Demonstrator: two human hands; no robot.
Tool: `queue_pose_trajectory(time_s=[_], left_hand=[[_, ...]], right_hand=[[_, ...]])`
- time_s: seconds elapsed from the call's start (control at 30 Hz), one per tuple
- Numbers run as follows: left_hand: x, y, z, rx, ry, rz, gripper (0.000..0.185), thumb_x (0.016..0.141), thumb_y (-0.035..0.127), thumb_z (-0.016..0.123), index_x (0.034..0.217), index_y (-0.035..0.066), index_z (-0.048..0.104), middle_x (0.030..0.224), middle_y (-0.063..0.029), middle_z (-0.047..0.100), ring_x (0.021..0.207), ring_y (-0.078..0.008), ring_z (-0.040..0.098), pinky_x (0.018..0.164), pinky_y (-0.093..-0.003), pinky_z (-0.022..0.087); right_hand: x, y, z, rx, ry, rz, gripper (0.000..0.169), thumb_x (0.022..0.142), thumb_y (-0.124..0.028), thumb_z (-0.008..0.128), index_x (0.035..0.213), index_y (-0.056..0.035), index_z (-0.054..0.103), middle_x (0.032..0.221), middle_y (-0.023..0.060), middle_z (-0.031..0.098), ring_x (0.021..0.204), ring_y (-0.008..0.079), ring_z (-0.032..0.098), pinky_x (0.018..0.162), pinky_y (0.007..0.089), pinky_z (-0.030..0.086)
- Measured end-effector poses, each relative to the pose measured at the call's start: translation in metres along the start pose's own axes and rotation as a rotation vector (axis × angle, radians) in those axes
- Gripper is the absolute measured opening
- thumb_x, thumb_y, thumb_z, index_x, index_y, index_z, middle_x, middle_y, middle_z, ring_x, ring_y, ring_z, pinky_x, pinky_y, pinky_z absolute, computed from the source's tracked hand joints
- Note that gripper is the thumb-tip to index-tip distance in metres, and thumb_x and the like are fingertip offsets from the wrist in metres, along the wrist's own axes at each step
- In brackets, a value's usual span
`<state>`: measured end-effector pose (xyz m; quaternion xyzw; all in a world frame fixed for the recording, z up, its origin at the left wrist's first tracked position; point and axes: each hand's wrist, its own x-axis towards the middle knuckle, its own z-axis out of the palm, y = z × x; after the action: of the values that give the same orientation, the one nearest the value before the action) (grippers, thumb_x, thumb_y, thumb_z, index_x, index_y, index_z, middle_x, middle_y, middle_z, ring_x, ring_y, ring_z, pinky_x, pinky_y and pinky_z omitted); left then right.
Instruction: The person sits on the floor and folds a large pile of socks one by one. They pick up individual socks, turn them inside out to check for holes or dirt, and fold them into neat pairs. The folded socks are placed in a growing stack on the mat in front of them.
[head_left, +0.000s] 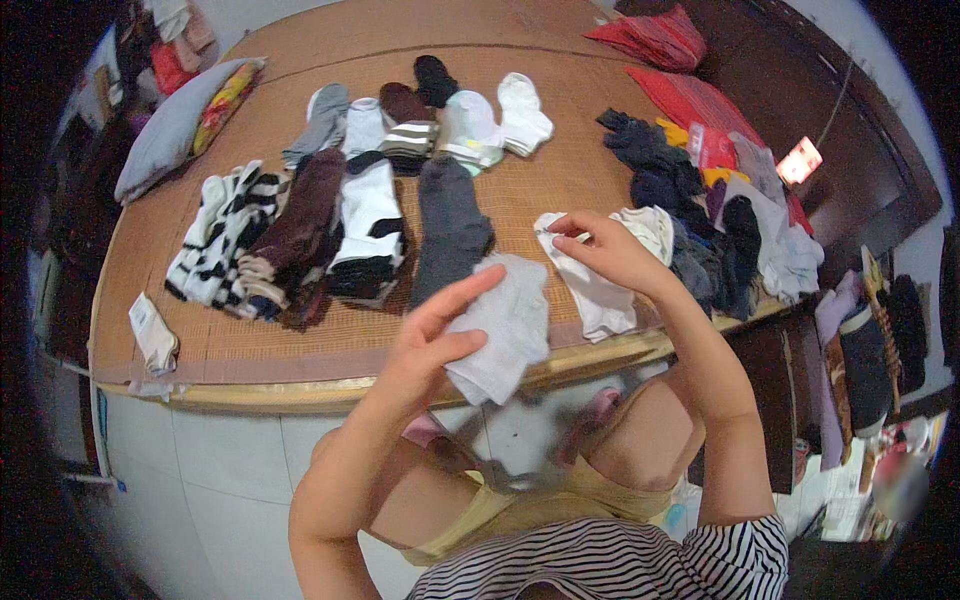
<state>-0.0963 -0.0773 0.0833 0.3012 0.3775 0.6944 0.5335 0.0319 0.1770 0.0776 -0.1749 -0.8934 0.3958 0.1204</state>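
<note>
My left hand (435, 330) holds a folded pale grey-white sock bundle (510, 322) just above the front edge of the bed. Its thumb and index finger lie along the near side, and its other fingers are hidden. My right hand (611, 251) is over a white sock (589, 292) that lies lengthwise on the mat. The thumb and index fingertips are close together at the sock's far end; whether they pinch the fabric is unclear. A dark grey sock (450, 225) lies flat beyond my left hand.
Sock stacks stand left on the woven mat (517, 195): black-and-white patterned socks (225, 232), brown socks (300, 210), white-and-black socks (367, 232). Several pairs form a row behind. A loose mixed pile (720, 217) lies right. A small cream sock (154, 334) sits near the left corner.
</note>
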Motion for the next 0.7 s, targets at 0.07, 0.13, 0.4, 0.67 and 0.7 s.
queue_pose_trajectory(time_s=[0.07,0.13,0.4,0.67,0.7], left_hand=[[0.009,0.001,0.005,0.021,0.052,0.078,0.060,0.076,0.001,0.055,0.134,0.000,0.041,0.135,-0.0114,0.044,0.120,-0.0199,0.046,0.101,-0.0317,0.035],[0.019,0.004,0.013,0.020,0.085,0.137,0.061,0.075,0.001,0.055,0.134,0.000,0.040,0.133,-0.0132,0.045,0.120,-0.0217,0.046,0.102,-0.0328,0.035],[0.067,-0.008,0.031,0.111,0.117,0.280,0.064,0.075,0.003,0.058,0.135,0.000,0.038,0.138,-0.0129,0.039,0.126,-0.0237,0.041,0.105,-0.0363,0.033],[0.109,-0.044,0.033,0.177,0.117,0.155,0.060,0.081,-0.001,0.057,0.137,0.004,0.037,0.140,-0.0092,0.038,0.127,-0.0196,0.038,0.104,-0.0333,0.031],[0.111,-0.046,0.033,0.155,0.120,0.130,0.060,0.081,-0.001,0.056,0.137,0.005,0.037,0.140,-0.0088,0.038,0.127,-0.0195,0.038,0.104,-0.0331,0.032]], right_hand=[[-0.019,0.027,-0.019,-0.237,0.136,0.020,0.037,0.082,-0.028,0.062,0.104,0.0014,0.060,0.096,0.0181,0.061,0.090,0.0288,0.059,0.081,0.0354,0.047],[-0.032,0.055,-0.030,-0.387,0.252,-0.011,0.042,0.078,-0.031,0.066,0.104,0.0025,0.060,0.096,0.0198,0.060,0.089,0.0312,0.058,0.080,0.0365,0.047],[-0.058,0.065,-0.007,-0.285,0.209,0.157,0.042,0.073,-0.036,0.068,0.094,-0.0007,0.062,0.091,0.0187,0.060,0.091,0.0340,0.057,0.077,0.0412,0.045],[-0.058,0.085,0.008,-0.022,0.230,0.136,0.032,0.076,-0.023,0.067,0.093,-0.0003,0.053,0.075,0.0125,0.059,0.068,0.0258,0.058,0.061,0.0346,0.046],[-0.058,0.083,0.007,0.060,0.233,0.143,0.032,0.077,-0.022,0.067,0.095,-0.0004,0.052,0.073,0.0122,0.059,0.067,0.0244,0.059,0.060,0.0339,0.046]])
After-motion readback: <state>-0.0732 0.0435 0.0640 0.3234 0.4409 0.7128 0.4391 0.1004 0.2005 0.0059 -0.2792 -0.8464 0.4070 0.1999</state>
